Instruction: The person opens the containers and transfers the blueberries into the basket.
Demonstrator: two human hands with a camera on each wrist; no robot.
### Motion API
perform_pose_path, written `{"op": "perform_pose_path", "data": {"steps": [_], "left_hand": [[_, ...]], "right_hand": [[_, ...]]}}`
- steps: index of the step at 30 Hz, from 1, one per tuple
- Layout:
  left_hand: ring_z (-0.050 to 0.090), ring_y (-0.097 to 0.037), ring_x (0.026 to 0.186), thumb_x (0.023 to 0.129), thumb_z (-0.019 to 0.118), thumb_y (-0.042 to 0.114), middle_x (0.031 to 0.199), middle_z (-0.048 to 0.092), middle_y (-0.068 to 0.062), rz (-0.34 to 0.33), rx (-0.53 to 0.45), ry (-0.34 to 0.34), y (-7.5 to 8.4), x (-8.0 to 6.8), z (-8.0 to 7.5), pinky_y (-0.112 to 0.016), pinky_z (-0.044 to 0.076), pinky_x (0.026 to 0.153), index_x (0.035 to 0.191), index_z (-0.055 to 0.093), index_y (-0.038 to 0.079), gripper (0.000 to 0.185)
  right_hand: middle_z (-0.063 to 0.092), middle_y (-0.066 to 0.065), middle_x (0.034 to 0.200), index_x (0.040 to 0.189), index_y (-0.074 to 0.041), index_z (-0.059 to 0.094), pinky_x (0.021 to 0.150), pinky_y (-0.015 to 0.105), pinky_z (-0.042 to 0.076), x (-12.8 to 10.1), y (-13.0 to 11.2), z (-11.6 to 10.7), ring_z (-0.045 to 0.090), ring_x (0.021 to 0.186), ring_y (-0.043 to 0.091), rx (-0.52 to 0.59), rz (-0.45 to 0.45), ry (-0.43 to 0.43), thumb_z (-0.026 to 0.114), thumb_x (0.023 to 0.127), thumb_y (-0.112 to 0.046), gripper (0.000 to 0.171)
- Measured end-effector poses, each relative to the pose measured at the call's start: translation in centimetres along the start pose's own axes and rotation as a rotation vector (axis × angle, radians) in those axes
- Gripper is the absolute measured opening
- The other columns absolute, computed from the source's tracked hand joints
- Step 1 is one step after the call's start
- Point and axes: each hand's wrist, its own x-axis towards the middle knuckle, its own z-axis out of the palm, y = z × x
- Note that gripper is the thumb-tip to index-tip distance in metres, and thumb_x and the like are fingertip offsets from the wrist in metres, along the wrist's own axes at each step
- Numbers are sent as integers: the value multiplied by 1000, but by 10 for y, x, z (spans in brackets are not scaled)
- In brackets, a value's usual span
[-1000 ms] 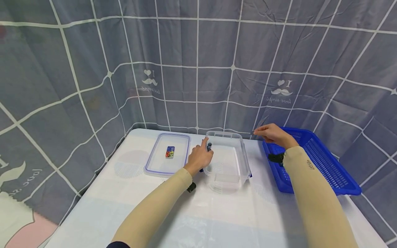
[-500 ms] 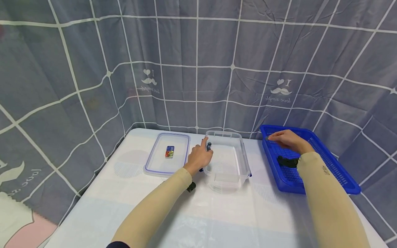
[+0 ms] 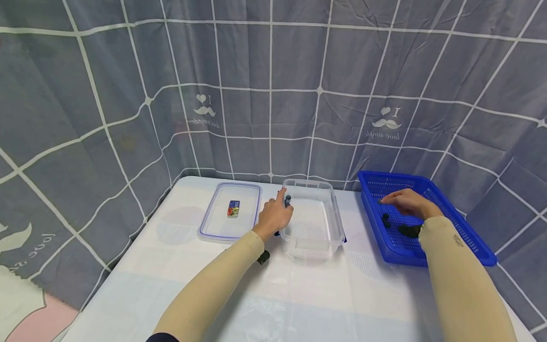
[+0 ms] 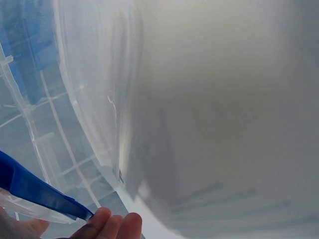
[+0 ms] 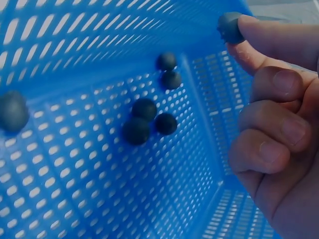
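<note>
My right hand (image 3: 408,202) is over the blue basket (image 3: 467,237), pinching a blueberry (image 5: 230,27) between thumb and index finger; the other fingers are curled. Several more dark blueberries (image 5: 144,109) lie on the basket's perforated bottom. At the table's middle stands a clear plastic box (image 3: 316,218). Its left wall is gripped by my left hand (image 3: 273,216), index finger along the rim. Beside that hand, a few blueberries (image 3: 287,200) show at the box's left side. In the left wrist view, fingertips (image 4: 130,226) sit near the box's blue latch (image 4: 40,191).
Left of the box lies its clear lid (image 3: 213,223) with a blue seal and a colourful label (image 3: 233,209). A white cloth (image 3: 290,294) covers the table. A grey gridded curtain (image 3: 295,114) hangs close behind and along both sides.
The right hand, still pinching a blueberry, has moved right and down from the basket's far left corner to above its inside. Blueberries in the basket now show. The left hand stays put.
</note>
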Motion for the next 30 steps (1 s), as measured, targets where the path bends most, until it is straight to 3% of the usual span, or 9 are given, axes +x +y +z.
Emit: {"op": "perform_pose_path", "data": {"steps": [5, 11, 19, 30], "left_hand": [[51, -37, 130, 101, 45, 39, 142, 52, -20, -4, -5, 0, 0, 0, 0, -55, 48, 92, 161, 23, 33, 64], [51, -37, 131, 101, 45, 39, 142, 52, -19, -6, -1, 2, -1, 0, 0, -56, 48, 93, 160, 24, 33, 64], [50, -37, 131, 101, 45, 39, 143, 52, -20, -9, -4, -4, 0, 0, 0, -56, 48, 93, 161, 23, 33, 64], [50, -38, 131, 101, 44, 39, 142, 52, -20, 0, -1, -6, -1, 1, -1, -55, 48, 91, 161, 23, 32, 64]], "right_hand": [[35, -11, 54, 127, 12, 61, 49, 26, 33, -2, 9, 2, 32, 47, 5, -15, 1, -11, 64, 98, -25, 47], [38, -10, 55, 129, 16, 58, 49, 25, 35, -1, 17, 4, 34, 48, 6, -4, 24, -14, 66, 97, -23, 51], [38, -10, 57, 116, 9, 66, 49, 25, 35, 0, 24, 6, 34, 49, 7, -1, 59, 15, 68, 95, -27, 42], [37, -9, 54, 120, 10, 61, 49, 27, 34, 1, 12, 5, 34, 48, 7, -30, 19, 39, 66, 97, -27, 44]]}}
